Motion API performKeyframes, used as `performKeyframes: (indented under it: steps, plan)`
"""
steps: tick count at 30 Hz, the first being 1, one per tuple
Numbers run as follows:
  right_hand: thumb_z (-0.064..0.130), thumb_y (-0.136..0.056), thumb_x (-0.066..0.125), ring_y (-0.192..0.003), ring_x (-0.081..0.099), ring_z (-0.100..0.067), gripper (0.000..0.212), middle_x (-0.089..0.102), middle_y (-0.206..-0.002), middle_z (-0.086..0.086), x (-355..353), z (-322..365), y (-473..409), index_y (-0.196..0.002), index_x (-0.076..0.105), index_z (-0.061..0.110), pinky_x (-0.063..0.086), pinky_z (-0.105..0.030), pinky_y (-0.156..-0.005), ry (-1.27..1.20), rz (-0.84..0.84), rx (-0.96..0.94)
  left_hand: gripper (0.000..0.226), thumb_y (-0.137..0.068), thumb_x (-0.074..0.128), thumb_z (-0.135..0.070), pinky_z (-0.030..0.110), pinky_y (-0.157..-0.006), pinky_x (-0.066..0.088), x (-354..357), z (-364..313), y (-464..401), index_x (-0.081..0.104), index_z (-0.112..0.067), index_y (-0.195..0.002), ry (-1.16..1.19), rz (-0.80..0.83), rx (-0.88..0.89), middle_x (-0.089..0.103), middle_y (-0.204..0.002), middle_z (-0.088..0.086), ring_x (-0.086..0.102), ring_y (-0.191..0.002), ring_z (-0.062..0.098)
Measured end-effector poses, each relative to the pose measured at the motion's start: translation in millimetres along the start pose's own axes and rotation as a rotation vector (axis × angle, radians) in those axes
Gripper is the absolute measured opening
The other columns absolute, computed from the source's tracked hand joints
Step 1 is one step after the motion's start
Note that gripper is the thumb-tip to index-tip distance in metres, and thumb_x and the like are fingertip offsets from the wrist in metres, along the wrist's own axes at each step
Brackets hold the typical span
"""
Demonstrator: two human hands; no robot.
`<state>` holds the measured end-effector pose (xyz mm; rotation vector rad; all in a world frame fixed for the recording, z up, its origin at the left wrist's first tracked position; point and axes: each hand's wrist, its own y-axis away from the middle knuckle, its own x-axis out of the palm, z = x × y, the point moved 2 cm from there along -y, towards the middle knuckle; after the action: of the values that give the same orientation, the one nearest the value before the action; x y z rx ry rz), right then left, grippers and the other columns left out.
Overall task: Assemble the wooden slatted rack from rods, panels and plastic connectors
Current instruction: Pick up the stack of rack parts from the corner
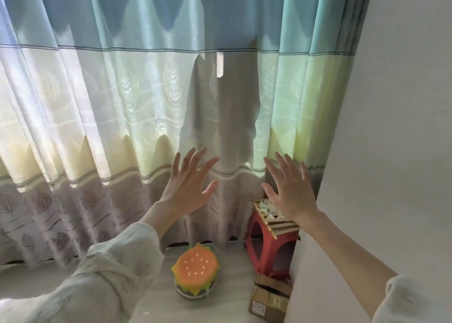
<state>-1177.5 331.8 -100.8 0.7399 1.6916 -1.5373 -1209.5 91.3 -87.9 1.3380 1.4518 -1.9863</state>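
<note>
Wooden slatted panels (pixel 285 226) lie stacked on a red plastic stool (pixel 256 247) at the lower right, with several white plastic connectors (pixel 265 209) piled on top of them. My left hand (pixel 189 182) is raised in the air with fingers spread and holds nothing. My right hand (pixel 291 188) is raised the same way, fingers spread, hovering above and in front of the stacked panels, partly hiding them. No rods are visible.
A long curtain (pixel 122 102) fills the background. A white wall (pixel 391 127) stands at the right. On the floor lie a burger-shaped cushion (pixel 195 270) and a cardboard box (pixel 269 298) in front of the stool.
</note>
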Motion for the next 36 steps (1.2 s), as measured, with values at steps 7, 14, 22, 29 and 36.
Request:
performKeyframes:
  steps: [7, 14, 22, 29, 36]
  plan:
    - [0.040, -0.096, 0.045, -0.145, 0.013, -0.026, 0.060, 0.019, -0.156, -0.010, 104.8, -50.0, -89.9, -0.149, 0.023, 0.023, 0.003, -0.050, -0.115, -0.019, 0.064, 0.091, 0.066, -0.085, 0.023, -0.058, 0.048, -0.115, -0.005, 123.2, 37.0, -119.8, 0.030, -0.029, -0.144, 0.164, 0.096, 0.029, 0.019, -0.153, 0.006, 0.006, -0.145, 0.027]
    - [0.038, -0.098, 0.040, -0.146, 0.001, -0.022, 0.061, 0.009, -0.159, -0.006, 222.7, -119.8, -146.6, -0.151, 0.014, 0.024, -0.002, -0.045, -0.117, -0.034, 0.239, 0.239, 0.057, -0.092, 0.035, -0.049, 0.046, -0.117, -0.003, 262.7, 39.4, -195.8, 0.029, -0.030, -0.145, 0.309, 0.220, 0.005, 0.015, -0.154, 0.002, 0.002, -0.144, 0.025]
    - [0.040, -0.098, 0.036, -0.146, 0.006, -0.024, 0.058, 0.012, -0.158, -0.006, 363.0, -201.0, -188.7, -0.150, 0.017, 0.023, 0.004, -0.045, -0.117, -0.073, 0.461, 0.445, 0.057, -0.097, 0.037, -0.041, 0.045, -0.117, 0.000, 421.4, 25.5, -269.7, 0.017, -0.028, -0.149, 0.411, 0.522, -0.145, 0.008, -0.157, 0.007, 0.001, -0.145, 0.026]
    - [0.039, -0.098, 0.038, -0.146, 0.007, -0.024, 0.058, 0.013, -0.158, -0.007, 459.3, -262.9, -190.8, -0.150, 0.018, 0.021, 0.005, -0.044, -0.117, -0.119, 0.663, 0.580, 0.051, -0.098, 0.042, -0.029, 0.037, -0.116, 0.013, 541.8, 16.5, -289.9, 0.029, -0.018, -0.146, 0.629, 0.700, -0.380, 0.025, -0.153, 0.009, 0.016, -0.142, 0.025]
    - [0.031, -0.097, 0.043, -0.142, 0.017, -0.028, 0.057, 0.021, -0.155, -0.013, 553.1, -355.5, -188.5, -0.148, 0.024, 0.015, 0.016, -0.046, -0.116, -0.074, 0.804, 0.665, 0.050, -0.100, 0.039, -0.025, 0.035, -0.113, 0.017, 665.7, -9.5, -305.6, 0.025, -0.014, -0.147, 0.921, 0.933, -0.696, 0.026, -0.152, 0.008, 0.018, -0.141, 0.023]
